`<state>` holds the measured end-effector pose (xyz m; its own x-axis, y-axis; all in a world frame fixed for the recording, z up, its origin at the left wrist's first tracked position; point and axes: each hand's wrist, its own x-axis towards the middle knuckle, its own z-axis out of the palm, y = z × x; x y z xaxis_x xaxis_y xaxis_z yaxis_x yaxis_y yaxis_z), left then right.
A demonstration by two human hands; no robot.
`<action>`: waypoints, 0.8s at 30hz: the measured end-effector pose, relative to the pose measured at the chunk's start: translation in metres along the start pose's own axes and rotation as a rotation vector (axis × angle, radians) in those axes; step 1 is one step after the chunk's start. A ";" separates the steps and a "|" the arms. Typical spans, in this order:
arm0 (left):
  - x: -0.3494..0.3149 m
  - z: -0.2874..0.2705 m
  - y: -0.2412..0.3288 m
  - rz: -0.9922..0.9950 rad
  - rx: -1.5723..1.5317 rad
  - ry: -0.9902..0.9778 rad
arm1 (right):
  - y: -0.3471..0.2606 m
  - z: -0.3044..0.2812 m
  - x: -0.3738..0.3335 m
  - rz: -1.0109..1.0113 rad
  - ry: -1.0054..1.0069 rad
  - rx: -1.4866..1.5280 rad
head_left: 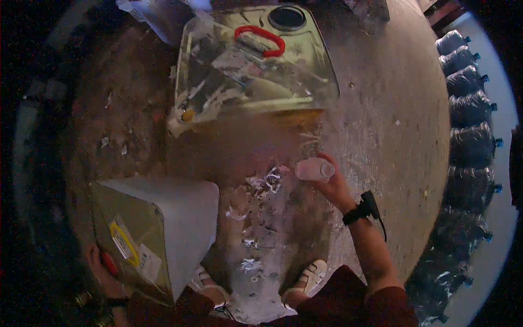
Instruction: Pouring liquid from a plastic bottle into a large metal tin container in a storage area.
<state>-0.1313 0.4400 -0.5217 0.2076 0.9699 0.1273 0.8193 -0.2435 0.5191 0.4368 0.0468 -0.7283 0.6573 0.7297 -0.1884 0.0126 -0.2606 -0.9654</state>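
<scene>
My right hand is wrapped around a small clear bottle, holding it over the floor right of the middle. At the lower left, my left hand grips the edge of a tilted square metal can beside its red cap. Its top carries a yellow handle and a white label. Farther off stands a second square can, its top dusty and smeared. On it are a red handle, a torn label and a dark round opening.
White scraps litter the floor between the cans and down toward my feet. Along the right wall runs a row of large plastic-wrapped jugs with blue caps. A pale plastic crate stands at the far left. My sandalled feet are at the bottom.
</scene>
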 end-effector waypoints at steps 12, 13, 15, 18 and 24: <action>0.012 -0.019 -0.047 0.136 0.143 -0.035 | -0.020 0.012 -0.007 0.053 -0.002 0.087; 0.014 -0.016 -0.042 0.183 0.256 -0.062 | -0.020 0.011 -0.007 0.026 0.015 0.036; 0.014 -0.009 -0.034 0.228 0.372 -0.091 | -0.014 0.005 -0.008 0.090 0.000 0.110; 0.011 -0.009 -0.031 0.004 -0.041 -0.068 | -0.012 -0.001 -0.003 0.090 0.003 0.154; 0.004 0.004 -0.008 0.006 0.016 -0.041 | -0.007 -0.014 0.007 0.038 0.049 0.050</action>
<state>-0.1353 0.4459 -0.5290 0.2341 0.9675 0.0951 0.8261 -0.2495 0.5052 0.4518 0.0444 -0.7206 0.6927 0.6878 -0.2172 -0.0497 -0.2549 -0.9657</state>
